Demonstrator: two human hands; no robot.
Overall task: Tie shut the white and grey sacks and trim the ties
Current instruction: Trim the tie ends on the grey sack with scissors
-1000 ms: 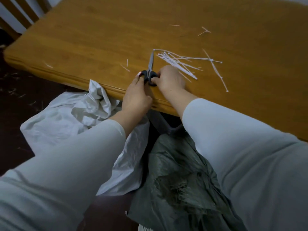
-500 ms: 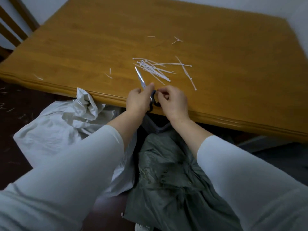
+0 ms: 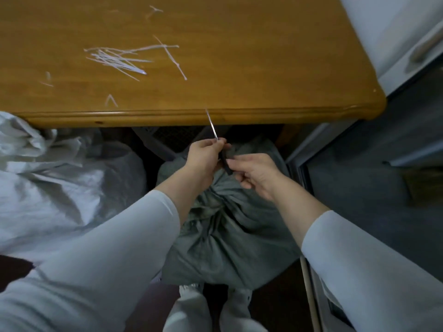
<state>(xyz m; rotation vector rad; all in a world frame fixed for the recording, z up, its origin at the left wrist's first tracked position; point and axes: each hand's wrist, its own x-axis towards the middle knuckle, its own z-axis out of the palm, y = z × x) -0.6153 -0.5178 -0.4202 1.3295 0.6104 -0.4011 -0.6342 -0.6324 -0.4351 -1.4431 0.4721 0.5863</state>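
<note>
Two grips on scissors (image 3: 225, 162) over grey sack (image 3: 227, 236): left hand (image 3: 203, 156) clenched round, right hand (image 3: 256, 173) pinching handle.

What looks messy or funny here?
The white ties lie in a loose, crisscrossed heap on the table, not in a neat bundle. Little snipped bits are scattered around them. Nothing looks broken or spilled.

Table edge (image 3: 263, 115) overhangs beyond the grey sack (image 3: 227, 236); white sack (image 3: 60, 188) crowds left.
</note>
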